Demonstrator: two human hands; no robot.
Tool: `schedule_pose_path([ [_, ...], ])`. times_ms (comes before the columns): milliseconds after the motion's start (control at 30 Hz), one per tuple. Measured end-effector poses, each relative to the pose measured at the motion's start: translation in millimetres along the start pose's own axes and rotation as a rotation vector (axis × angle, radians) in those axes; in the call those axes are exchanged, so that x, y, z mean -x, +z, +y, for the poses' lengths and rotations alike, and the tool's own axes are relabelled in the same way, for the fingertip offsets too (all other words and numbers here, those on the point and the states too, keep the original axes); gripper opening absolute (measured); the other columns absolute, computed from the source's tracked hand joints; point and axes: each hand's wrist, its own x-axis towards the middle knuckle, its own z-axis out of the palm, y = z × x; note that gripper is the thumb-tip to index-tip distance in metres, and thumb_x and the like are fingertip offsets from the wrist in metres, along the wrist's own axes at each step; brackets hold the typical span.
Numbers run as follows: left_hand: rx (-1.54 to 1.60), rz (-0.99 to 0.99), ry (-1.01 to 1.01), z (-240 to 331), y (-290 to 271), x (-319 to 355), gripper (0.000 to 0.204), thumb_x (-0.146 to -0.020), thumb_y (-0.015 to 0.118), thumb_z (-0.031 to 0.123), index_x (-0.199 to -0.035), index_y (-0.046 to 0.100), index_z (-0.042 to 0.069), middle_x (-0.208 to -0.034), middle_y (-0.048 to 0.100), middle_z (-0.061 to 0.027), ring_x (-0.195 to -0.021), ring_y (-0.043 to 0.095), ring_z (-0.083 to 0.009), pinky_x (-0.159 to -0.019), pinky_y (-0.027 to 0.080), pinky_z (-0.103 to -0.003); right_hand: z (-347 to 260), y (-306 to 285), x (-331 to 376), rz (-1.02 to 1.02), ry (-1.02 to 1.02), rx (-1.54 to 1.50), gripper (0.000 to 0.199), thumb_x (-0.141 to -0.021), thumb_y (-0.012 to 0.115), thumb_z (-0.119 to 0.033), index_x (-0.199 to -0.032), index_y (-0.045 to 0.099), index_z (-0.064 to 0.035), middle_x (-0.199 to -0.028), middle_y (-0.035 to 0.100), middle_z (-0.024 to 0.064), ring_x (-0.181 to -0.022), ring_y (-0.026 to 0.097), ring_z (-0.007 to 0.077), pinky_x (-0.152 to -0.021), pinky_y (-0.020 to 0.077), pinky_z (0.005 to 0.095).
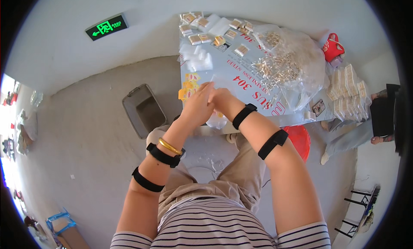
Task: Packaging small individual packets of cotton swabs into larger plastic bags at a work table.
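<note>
My left hand (pixel 198 105) and my right hand (pixel 224 102) meet over the table's near left edge, fingers closed and pressed together. Clear film of a small plastic bag (pixel 214 78) pokes out beyond the fingertips; the rest of it is covered by my hands. Below my right hand, a clear bag (pixel 216 121) with an orange patch lies at the edge. Left of my fingers is a cluster of yellow-orange printed cards (pixel 188 87), with a pile of empty clear bags (pixel 197 59) farther up. Loose cotton swabs (pixel 279 68) spread over the table's right half.
A large clear bag (pixel 307 64) lies around the swabs. Small filled packets (pixel 200 38) cover the far left corner; stacked packets (pixel 347 94) stand at right. A phone (pixel 318 107) rests near the edge. A grey bin (pixel 144 109), a red tub (pixel 298 141) and another person's leg (pixel 350 135) flank the table.
</note>
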Motion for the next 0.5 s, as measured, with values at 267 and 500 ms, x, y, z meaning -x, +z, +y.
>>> schedule_pose_path([
  [267, -0.034, -0.018, -0.021, -0.6, -4.7, -9.7, 0.052, -0.082, 0.054, 0.011, -0.132, 0.044, 0.001, -0.133, 0.048, -0.0197, -0.121, 0.048, -0.0382, -0.097, 0.042, -0.042, -17.4, -2.5, 8.1, 0.041, -0.038, 0.113, 0.029, -0.082, 0.063, -0.022, -0.110, 0.068, -0.0135, -0.116, 0.064, 0.0014, -0.106, 0.060, 0.0218, -0.071, 0.0545, 0.0379],
  [500, 0.417, 0.253, -0.327, -71.1, -40.0, -66.6, 0.032, -0.086, 0.063, 0.020, -0.113, 0.057, 0.005, -0.111, 0.060, -0.0117, -0.071, 0.061, -0.0216, -0.069, 0.048, -0.028, 48.9, -137.2, 44.5, -0.369, -0.401, -1.283, 0.027, -0.092, 0.051, -0.025, -0.099, 0.065, -0.0029, -0.096, 0.068, 0.0075, -0.087, 0.065, 0.0165, -0.076, 0.0492, 0.0324],
])
